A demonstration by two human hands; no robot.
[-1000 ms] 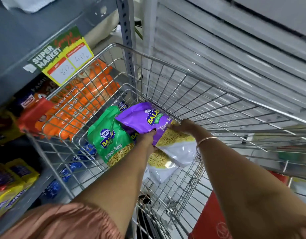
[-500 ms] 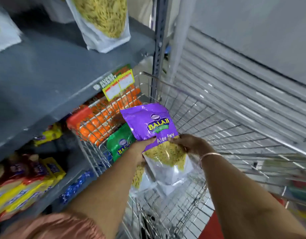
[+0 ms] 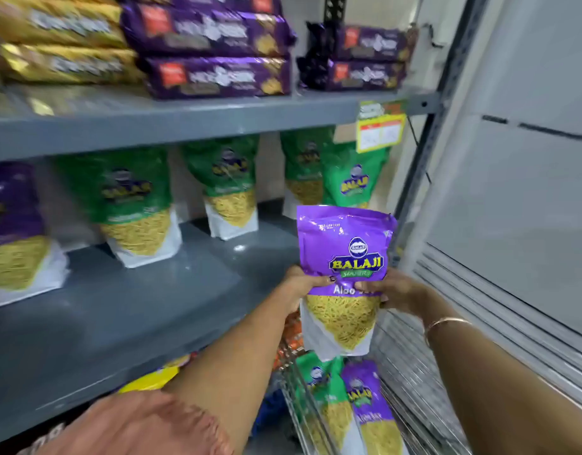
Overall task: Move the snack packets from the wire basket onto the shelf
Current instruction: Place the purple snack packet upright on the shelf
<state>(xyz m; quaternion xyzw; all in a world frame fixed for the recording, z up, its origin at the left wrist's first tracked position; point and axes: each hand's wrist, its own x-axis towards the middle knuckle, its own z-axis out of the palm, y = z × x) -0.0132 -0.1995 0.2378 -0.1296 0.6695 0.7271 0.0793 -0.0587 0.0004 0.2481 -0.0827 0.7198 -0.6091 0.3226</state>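
I hold a purple Balaji Aloo Sev packet [image 3: 345, 244] upright in both hands, just in front of the grey middle shelf [image 3: 125, 310] near its right end. My left hand [image 3: 304, 285] grips its left edge and my right hand [image 3: 393, 290] grips its right edge. Below the packet, the wire basket [image 3: 294, 372] still holds a green packet [image 3: 319, 385] and another purple packet [image 3: 368, 399]. On the shelf stand several green packets [image 3: 132, 205] and a purple one [image 3: 13, 224] at the far left.
The upper shelf [image 3: 184, 116] carries stacked purple biscuit packs [image 3: 214, 73] and gold ones [image 3: 63, 60]. A yellow price tag [image 3: 380, 129] hangs from its edge. The rack's metal upright [image 3: 424, 165] and a grey shutter wall [image 3: 513, 224] stand to the right. Yellow packets [image 3: 151, 380] sit below.
Both hands have lifted the purple packet up out of the basket to the level of the middle shelf. My view has swung upward from the basket to the shelves.
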